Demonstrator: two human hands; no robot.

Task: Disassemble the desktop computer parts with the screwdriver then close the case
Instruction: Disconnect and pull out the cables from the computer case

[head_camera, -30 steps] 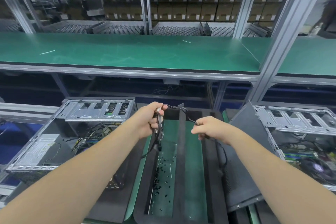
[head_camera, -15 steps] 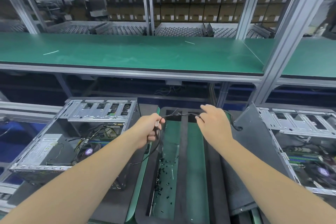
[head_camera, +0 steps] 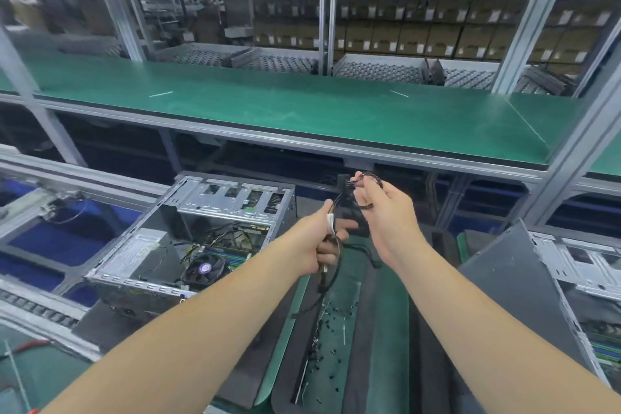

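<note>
Two bare hands are raised above the counter (head_camera: 379, 339), and one bundle of black cables (head_camera: 346, 202) is held between them. The lower part of the bundle is gripped by the left hand (head_camera: 319, 242), whose fingers are curled round it beside a white tag (head_camera: 331, 223); loose cable ends hang below this hand. The upper part, with a black plug (head_camera: 342, 180) at the top, is pinched by the right hand (head_camera: 386, 212), and a loop of cable is passed over its curled fingers. An open computer case (head_camera: 188, 239) is laid on its side to the left of the hands, with a round fan (head_camera: 204, 268) and wiring exposed inside. A second open case (head_camera: 584, 279) is seen at the right edge, with a dark side panel (head_camera: 514, 279) leaned against it. Small black screws (head_camera: 331, 329) are scattered in a dark tray (head_camera: 366, 346) on the green mat below the forearms. No screwdriver can be made out.
</note>
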